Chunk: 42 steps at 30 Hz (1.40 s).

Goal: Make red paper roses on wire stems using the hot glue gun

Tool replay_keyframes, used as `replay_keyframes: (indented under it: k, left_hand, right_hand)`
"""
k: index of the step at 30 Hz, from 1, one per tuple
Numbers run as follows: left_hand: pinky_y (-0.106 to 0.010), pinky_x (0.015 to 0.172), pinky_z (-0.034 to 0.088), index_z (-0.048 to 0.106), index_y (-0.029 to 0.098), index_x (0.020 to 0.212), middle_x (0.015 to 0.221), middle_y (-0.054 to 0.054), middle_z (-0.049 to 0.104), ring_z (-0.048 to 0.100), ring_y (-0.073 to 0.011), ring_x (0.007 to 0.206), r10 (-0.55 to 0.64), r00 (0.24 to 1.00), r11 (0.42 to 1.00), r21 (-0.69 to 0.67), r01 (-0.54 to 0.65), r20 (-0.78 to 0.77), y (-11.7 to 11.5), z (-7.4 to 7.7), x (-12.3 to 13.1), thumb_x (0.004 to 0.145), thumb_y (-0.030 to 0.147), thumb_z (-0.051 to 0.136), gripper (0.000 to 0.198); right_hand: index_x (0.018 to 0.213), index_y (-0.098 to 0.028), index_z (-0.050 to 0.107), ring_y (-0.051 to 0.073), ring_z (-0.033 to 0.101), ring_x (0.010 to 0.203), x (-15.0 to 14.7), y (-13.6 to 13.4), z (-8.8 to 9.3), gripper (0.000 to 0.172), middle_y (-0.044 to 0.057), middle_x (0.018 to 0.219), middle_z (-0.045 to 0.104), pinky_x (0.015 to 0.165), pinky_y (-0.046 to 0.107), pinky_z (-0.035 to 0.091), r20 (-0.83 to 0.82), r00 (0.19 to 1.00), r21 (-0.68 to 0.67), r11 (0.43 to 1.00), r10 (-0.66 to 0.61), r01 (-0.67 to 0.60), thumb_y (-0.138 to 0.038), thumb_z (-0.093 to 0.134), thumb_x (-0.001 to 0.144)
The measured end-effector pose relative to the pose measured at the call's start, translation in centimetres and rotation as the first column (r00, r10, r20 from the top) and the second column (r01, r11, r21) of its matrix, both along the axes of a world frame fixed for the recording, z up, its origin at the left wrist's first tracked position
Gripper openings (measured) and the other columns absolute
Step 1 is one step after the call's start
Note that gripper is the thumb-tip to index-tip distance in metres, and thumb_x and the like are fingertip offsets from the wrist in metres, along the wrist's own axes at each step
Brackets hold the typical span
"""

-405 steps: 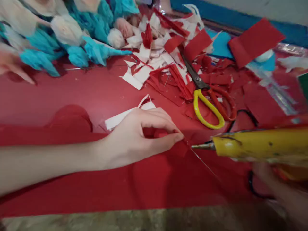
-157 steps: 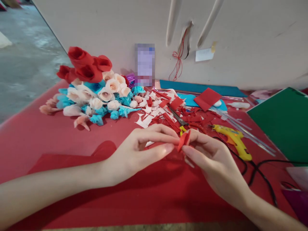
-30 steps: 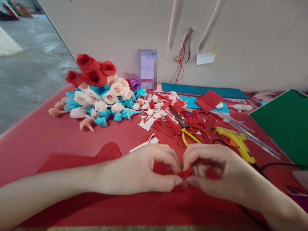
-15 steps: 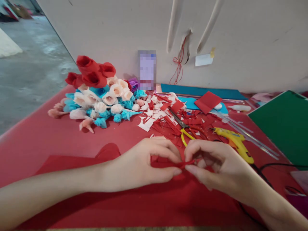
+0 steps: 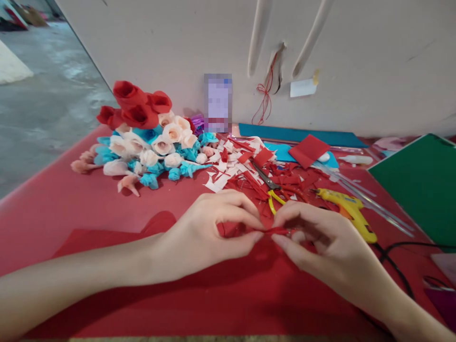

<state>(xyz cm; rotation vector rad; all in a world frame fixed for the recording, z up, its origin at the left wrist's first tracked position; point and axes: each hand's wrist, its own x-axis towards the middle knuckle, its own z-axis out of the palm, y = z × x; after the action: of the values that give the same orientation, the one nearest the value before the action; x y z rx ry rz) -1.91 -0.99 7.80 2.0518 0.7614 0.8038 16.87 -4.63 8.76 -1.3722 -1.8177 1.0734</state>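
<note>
Small red paper piece (image 5: 278,231) is between the two hands, above the red sheet (image 5: 185,304). Left hand (image 5: 206,230): thumb and fingertips pinched on its near-left end. Right hand (image 5: 327,237): thumb and forefinger pinching it just beside. Beyond the fingers, yellow-and-red-handled scissors (image 5: 272,186) on paper scraps (image 5: 228,171); yellow glue gun (image 5: 351,211) lies right; paper flowers (image 5: 164,144) heaped left.
</note>
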Motion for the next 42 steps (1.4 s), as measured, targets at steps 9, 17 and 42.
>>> replay_keyframes:
  k: [9, 17, 42]
  left_hand:
    - [-0.019, 0.065, 0.046, 0.066, 0.014, 0.077, 0.078, -0.001, 0.062, 0.058, -0.0089, 0.069, -0.097, 0.991, 0.990, -0.111, 0.087, -0.087, 0.3, 0.0, 0.1, 0.076, 0.011, 0.056, 0.010]
    - [-0.027, 0.073, 0.045, 0.061, 0.023, 0.086, 0.080, 0.000, 0.066, 0.058, -0.0134, 0.074, 0.000, 1.000, 0.787, 0.617, -0.016, 0.026, -0.9, 1.2, -1.2, 0.073, 0.012, 0.060, 0.017]
    - [-0.019, 0.059, 0.049, 0.071, 0.019, 0.086, 0.073, -0.001, 0.071, 0.061, -0.0119, 0.065, 0.048, 0.982, 0.980, -0.200, -0.010, 0.182, -0.7, 0.1, 0.2, 0.073, 0.016, 0.064, 0.015]
  right_hand:
    - [0.074, -0.018, 0.058, 0.005, 0.046, 0.049, -0.1, -0.1, 0.3, 0.009, -0.002, 0.070, 0.059, 0.046, 0.014, 0.041, 0.115, 0.992, 0.112, 0.992, 0.046, -0.059, -0.010, 0.056, 0.072]
    - [0.070, -0.020, 0.057, 0.006, 0.048, 0.041, 0.5, 0.2, 0.2, 0.006, -0.004, 0.061, 0.055, 0.038, 0.015, 0.040, -0.086, 0.977, 0.100, 0.974, -0.193, 0.201, -0.018, 0.062, 0.073]
    - [0.071, -0.017, 0.051, 0.003, 0.042, 0.037, -0.5, -0.8, -0.3, 0.015, -0.005, 0.050, 0.048, 0.036, 0.013, 0.034, -0.378, 0.915, -0.264, 0.963, -0.143, 0.042, -0.026, 0.058, 0.080]
